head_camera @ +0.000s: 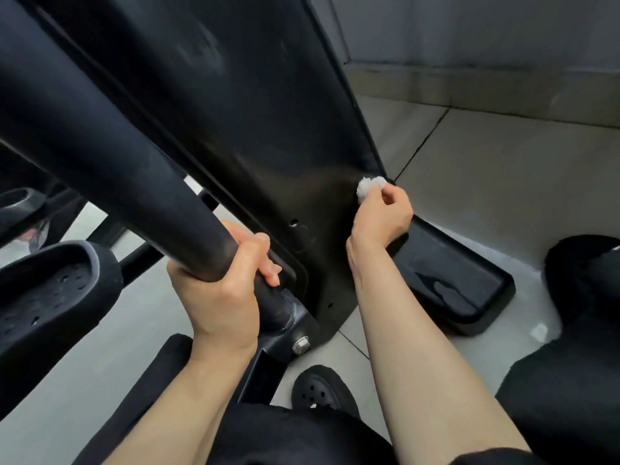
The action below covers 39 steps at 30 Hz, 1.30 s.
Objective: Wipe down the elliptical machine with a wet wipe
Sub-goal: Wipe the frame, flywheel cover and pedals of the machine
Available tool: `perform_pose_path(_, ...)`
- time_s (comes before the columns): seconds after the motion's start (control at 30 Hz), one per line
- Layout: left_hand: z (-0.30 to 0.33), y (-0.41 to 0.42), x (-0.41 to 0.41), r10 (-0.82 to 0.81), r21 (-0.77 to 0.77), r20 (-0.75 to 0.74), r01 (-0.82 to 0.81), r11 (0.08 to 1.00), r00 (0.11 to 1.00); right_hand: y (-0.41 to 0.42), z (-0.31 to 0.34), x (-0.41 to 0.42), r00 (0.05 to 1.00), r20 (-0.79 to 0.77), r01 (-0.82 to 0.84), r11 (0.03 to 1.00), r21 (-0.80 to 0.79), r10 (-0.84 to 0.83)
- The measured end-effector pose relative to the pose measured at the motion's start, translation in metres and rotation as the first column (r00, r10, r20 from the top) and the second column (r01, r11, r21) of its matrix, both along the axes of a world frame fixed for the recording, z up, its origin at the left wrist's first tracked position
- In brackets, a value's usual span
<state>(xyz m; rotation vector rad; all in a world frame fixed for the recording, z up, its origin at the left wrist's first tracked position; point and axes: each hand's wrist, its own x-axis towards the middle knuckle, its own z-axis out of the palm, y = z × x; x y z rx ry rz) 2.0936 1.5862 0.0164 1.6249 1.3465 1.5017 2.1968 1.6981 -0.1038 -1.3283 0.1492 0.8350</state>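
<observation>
Wet wipe (369, 186) bunched, pinched in right hand (382, 216) fingertips, vs black shroud (268, 129), left hand (221, 280) gripping bar (100, 156)

Pale grey floor tiles (503, 182) with dark grout lines run to a grey wall (469, 28), where a lighter skirting strip (469, 88) meets the floor. Soft, even light gives the tiles a dull sheen.

**Single head-worn view, aimed down and forward**

The scene is being viewed from one wide-angle camera worn on the head, being pointed forward and steeply down. The elliptical machine's black shroud (255, 122) is being seen from very close, with the tiled floor (503, 169) below. No second view is being provided.
</observation>
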Motion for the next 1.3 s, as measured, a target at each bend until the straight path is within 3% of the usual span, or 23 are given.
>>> perform_pose_path(0.07,0.0,0.002,0.003,0.002,0.002,0.007,-0.002,1.0,1.0,0.003,0.017,0.0,0.985,0.169,-0.007,0.981,0.195,-0.027)
perform_pose_path(0.13,0.0,0.004,0.006,0.004,0.002,0.011,-0.005,1.0,1.0,0.006,0.016,0.004,0.964,0.264,-0.029,0.963,0.267,-0.044)
perform_pose_path(0.2,-0.001,0.006,0.007,0.006,0.009,0.016,-0.006,1.0,1.0,0.013,-0.006,0.013,0.975,0.224,-0.053,0.984,0.171,0.013)
perform_pose_path(0.27,-0.002,0.007,0.008,0.004,0.021,0.006,-0.004,1.0,1.0,0.017,-0.031,0.024,0.994,0.07,-0.084,0.996,0.005,0.084)
perform_pose_path(0.33,-0.002,0.009,0.011,0.0,0.034,-0.002,0.0,0.999,1.0,0.021,-0.038,0.031,0.992,0.003,-0.127,0.99,-0.054,0.128)
perform_pose_path(0.53,-0.003,0.013,0.02,0.037,0.002,0.054,-0.038,0.999,0.998,0.029,0.031,0.046,0.924,0.358,-0.265,0.901,0.344,0.135)
perform_pose_path(0.63,-0.002,0.014,0.024,0.019,-0.018,0.062,-0.018,1.0,0.998,0.016,-0.008,0.043,0.901,0.391,-0.27,0.948,0.166,0.188)
perform_pose_path(0.73,-0.002,0.018,0.024,-0.012,-0.035,0.049,0.014,0.999,0.999,-0.018,-0.072,0.029,0.922,0.157,-0.324,0.928,-0.181,0.353)
perform_pose_path(0.8,-0.001,0.02,0.022,-0.029,-0.047,0.04,0.031,0.998,0.999,-0.038,-0.094,0.012,0.908,0.029,-0.395,0.877,-0.272,0.418)
perform_pose_path(0.87,0.0,0.021,0.021,-0.041,-0.051,0.036,0.043,0.998,0.998,-0.041,-0.093,-0.002,0.923,0.003,-0.372,0.894,-0.251,0.385)
perform_pose_path(1.03,0.002,0.021,0.016,-0.07,-0.038,-0.016,0.069,0.997,0.997,-0.01,-0.054,0.003,0.981,0.14,-0.124,0.989,-0.076,0.134)
perform_pose_path(1.2,0.002,0.016,0.008,-0.089,-0.043,-0.032,0.087,0.995,0.996,-0.016,-0.074,-0.004,0.976,0.036,-0.206,0.961,-0.182,0.216)
perform_pose_path(1.3,0.004,0.014,0.004,-0.075,-0.046,-0.023,0.074,0.996,0.997,-0.023,-0.05,-0.022,0.954,0.224,-0.184,0.979,-0.089,0.2)
